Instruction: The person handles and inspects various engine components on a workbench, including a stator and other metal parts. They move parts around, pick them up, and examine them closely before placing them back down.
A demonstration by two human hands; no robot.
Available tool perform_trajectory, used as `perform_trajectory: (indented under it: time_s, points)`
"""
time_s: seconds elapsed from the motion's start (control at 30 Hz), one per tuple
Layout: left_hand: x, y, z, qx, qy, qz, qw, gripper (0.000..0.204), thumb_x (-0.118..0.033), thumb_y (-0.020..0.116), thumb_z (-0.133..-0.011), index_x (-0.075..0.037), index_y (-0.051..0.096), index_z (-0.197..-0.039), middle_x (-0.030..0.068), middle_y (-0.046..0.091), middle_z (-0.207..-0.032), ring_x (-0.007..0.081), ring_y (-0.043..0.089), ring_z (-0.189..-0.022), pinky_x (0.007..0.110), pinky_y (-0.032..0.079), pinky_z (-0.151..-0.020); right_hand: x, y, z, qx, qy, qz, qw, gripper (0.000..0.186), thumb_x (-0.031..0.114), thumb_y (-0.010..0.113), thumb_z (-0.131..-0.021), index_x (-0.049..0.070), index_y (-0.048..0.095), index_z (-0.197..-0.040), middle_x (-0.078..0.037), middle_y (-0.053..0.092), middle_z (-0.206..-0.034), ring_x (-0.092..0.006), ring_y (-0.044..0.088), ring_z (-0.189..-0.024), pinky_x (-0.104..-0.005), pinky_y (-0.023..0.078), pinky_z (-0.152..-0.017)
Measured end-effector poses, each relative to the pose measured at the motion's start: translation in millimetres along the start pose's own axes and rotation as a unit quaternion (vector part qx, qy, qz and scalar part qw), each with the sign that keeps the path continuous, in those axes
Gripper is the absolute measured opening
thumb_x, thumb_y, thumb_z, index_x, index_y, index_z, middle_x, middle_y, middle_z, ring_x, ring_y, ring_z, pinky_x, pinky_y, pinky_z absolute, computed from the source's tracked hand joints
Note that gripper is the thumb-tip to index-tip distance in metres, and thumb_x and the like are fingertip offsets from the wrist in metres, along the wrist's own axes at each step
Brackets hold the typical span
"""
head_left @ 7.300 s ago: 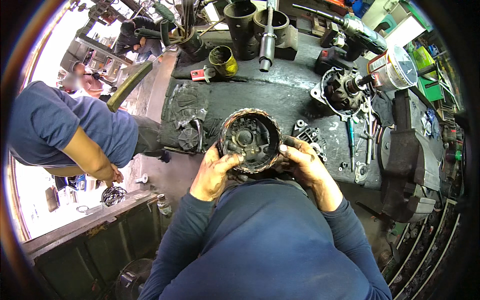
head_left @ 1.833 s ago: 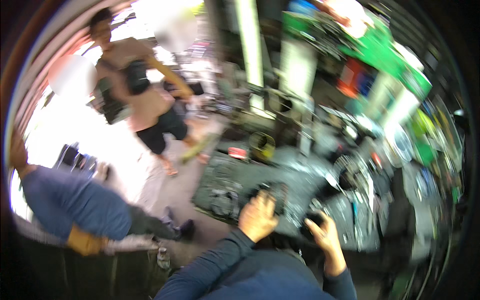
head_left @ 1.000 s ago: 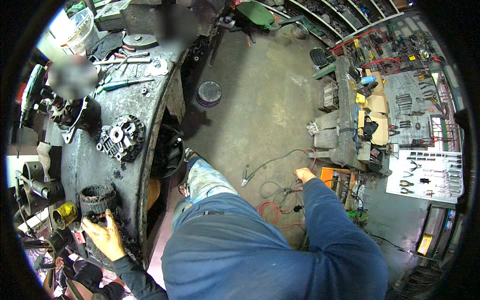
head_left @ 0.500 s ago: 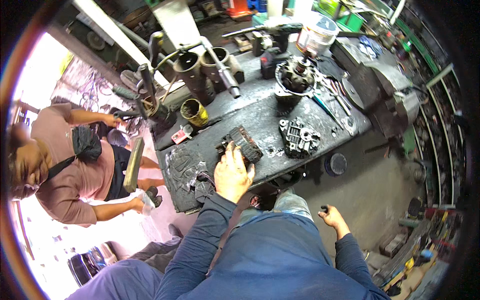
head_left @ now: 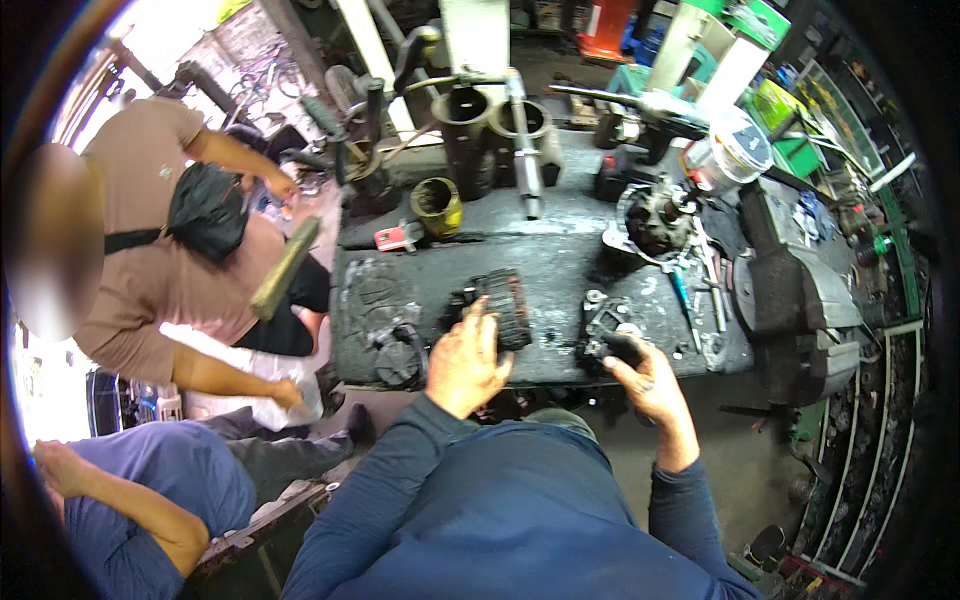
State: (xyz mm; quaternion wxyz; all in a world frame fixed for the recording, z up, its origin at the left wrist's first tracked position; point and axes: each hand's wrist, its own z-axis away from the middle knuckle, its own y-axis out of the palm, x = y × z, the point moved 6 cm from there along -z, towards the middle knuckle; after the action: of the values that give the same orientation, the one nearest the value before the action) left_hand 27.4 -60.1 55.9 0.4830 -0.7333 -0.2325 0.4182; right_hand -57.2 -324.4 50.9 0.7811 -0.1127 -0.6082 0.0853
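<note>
My left hand lies with outstretched fingers against a dark, grooved, round metal part on the workbench. The fingertips touch its near left side without wrapping round it. My right hand is at the bench's front edge, thumb and fingers closed on a small dark piece whose kind I cannot make out. Just beyond that hand sits a greasy cast-metal housing, partly covered by the fingers. A dark crumpled cloth or sheet is spread to the left of my left hand.
Behind stand metal cylinders, a yellow can and a small red-and-white box. A larger gear assembly, hand tools, a white bucket and a bench vise fill the right. Two people are at the left.
My right hand has risen from beside my body to the housing at the bench's front edge. My left hand stays at the grooved part. The view has turned, and the standing person has shifted.
</note>
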Motion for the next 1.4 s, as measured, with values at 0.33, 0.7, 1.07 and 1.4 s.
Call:
perform_trajectory:
  time_s: [0.33, 0.7, 1.07, 1.4]
  points:
    - [-6, 12, -7, -0.056, -0.148, 0.058, 0.986, 0.07, -0.025, 0.08, -0.08, 0.003, 0.051, -0.138, 0.0266, 0.058, -0.135, 0.0425, 0.059, -0.122, 0.045, 0.05, -0.103, 20, -92, -32, 0.003, -0.059, -0.109, 0.992, 0.038, 0.014, 0.071, -0.097, -0.003, 0.062, -0.13, -0.009, 0.071, -0.111, -0.0123, 0.063, -0.1, -0.029, 0.053, -0.09]
    - [-19, 16, -16, -0.106, -0.181, 0.045, 0.977, 0.067, -0.025, 0.082, -0.078, 0.002, 0.054, -0.133, 0.0262, 0.059, -0.132, 0.0428, 0.06, -0.12, 0.046, 0.05, -0.102, 61, -79, -98, 0.105, -0.095, -0.112, 0.984, 0.034, 0.015, 0.071, -0.097, -0.002, 0.066, -0.126, -0.003, 0.07, -0.101, -0.0095, 0.063, -0.093, -0.026, 0.052, -0.084]
    - [-30, 12, -28, -0.145, -0.215, 0.029, 0.965, 0.059, -0.018, 0.082, -0.074, 0.001, 0.058, -0.124, 0.0258, 0.059, -0.123, 0.0457, 0.059, -0.114, 0.048, 0.051, -0.097, 221, -204, -212, -0.217, -0.346, 0.397, 0.822, 0.075, 0.036, 0.087, -0.078, 0.004, 0.056, -0.138, -0.02, 0.063, -0.128, -0.0391, 0.058, -0.122, -0.0463, 0.048, -0.105]
    - [-26, 18, -40, -0.12, -0.22, 0.024, 0.968, 0.058, -0.014, 0.082, -0.076, 0.004, 0.056, -0.124, 0.0277, 0.056, -0.125, 0.0479, 0.057, -0.114, 0.049, 0.048, -0.098, 186, -198, -302, 0.044, -0.211, 0.568, 0.794, 0.086, 0.042, 0.087, -0.072, 0.012, 0.052, -0.146, -0.021, 0.071, -0.12, -0.0391, 0.068, -0.112, -0.0484, 0.055, -0.094]
